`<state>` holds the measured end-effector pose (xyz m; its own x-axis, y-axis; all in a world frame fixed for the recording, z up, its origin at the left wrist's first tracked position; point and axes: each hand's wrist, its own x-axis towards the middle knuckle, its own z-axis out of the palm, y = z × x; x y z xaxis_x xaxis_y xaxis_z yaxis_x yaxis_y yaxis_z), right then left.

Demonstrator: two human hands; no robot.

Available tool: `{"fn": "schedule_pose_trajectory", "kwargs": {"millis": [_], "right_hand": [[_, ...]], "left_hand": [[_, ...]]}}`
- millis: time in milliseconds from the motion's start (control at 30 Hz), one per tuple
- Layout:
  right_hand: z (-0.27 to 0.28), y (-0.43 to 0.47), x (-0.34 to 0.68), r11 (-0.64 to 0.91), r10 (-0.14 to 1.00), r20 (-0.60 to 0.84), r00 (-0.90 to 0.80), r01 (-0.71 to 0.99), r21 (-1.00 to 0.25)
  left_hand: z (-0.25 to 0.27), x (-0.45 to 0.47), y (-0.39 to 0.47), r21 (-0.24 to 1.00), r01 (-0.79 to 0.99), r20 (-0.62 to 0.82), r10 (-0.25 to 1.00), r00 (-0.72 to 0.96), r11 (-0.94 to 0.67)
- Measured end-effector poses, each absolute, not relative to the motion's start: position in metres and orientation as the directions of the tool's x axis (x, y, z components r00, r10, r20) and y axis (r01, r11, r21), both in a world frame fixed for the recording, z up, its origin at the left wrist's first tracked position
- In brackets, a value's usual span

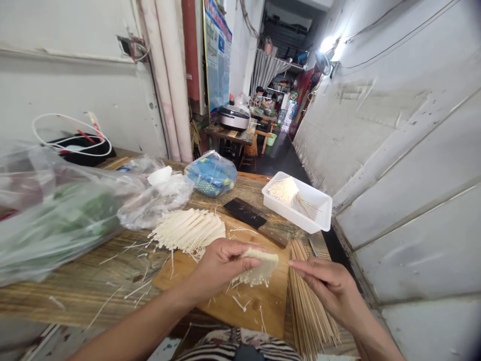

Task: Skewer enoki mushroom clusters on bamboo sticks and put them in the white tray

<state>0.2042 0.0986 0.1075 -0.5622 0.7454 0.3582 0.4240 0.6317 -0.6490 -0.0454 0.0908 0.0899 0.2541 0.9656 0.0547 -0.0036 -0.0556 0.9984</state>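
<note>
My left hand [220, 263] grips a flat bunch of enoki mushrooms [261, 268] between thumb and fingers, above the wooden cutting board [272, 311]. To its right, my right hand [326, 281] is closed in a pinch on a thin bamboo skewer, only faintly visible, pointing at the bunch. How far the skewer goes in, I cannot tell. A larger pile of enoki [193, 228] lies at the board's left side. Many loose bamboo skewers [310, 306] lie under and beside my right hand.
A cleaver [244, 211] rests across the board's far edge. Behind it stands a white plastic tray [296, 221] holding skewered enoki [283, 190]. Plastic bags [67, 210] with greens fill the left; a blue package [211, 173] sits at the back. A person [259, 98] is far behind.
</note>
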Motion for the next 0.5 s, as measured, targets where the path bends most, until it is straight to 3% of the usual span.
{"fn": "schedule_pose_trajectory", "kwargs": {"millis": [200,500], "right_hand": [[0.1051,0.0984,0.2036,0.579,0.791,0.326,-0.517,0.462,-0.672],[0.1067,0.0986,0.2033,0.627,0.756,0.360,-0.547,0.446,-0.639]], "left_hand": [[0.0921,-0.0497,0.0855,0.994,0.024,0.095,0.949,0.299,-0.107],[0.0919,-0.0486,0.0805,0.991,0.063,0.095,0.940,0.327,-0.122]]}}
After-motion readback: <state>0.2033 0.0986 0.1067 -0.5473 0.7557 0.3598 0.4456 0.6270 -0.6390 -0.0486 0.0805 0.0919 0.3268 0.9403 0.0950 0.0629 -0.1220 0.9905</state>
